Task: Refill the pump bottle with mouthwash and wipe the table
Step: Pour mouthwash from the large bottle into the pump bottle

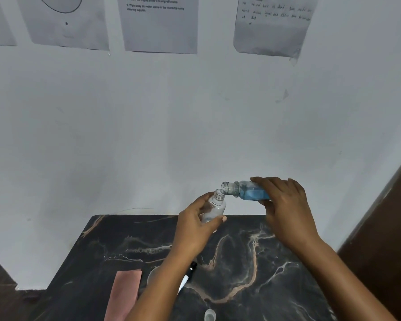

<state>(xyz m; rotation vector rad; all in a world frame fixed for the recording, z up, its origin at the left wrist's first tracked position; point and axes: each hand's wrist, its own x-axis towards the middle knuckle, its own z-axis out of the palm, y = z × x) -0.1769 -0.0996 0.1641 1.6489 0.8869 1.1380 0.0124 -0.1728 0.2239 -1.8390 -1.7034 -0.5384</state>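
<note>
Over on the near left a pink cloth (125, 295) is lying flat on the table (276, 262), and just right of it a black and white pump head (187, 275) is resting partly hidden under the left forearm. A small clear cap (210, 315) is sitting at the near edge. The left hand (196, 228) is gripping the pump bottle (214, 206) above the table's far edge, fingers wrapped round it, open neck pointing up and slightly right. The right hand (285, 205) is clutching the mouthwash bottle (243, 191), lying almost sideways, mouth facing left right over the pump bottle's neck, blue liquid inside. The table is dark marble-look, standing against a pale wall (195, 112) with paper sheets (160, 24) taped up.
</note>
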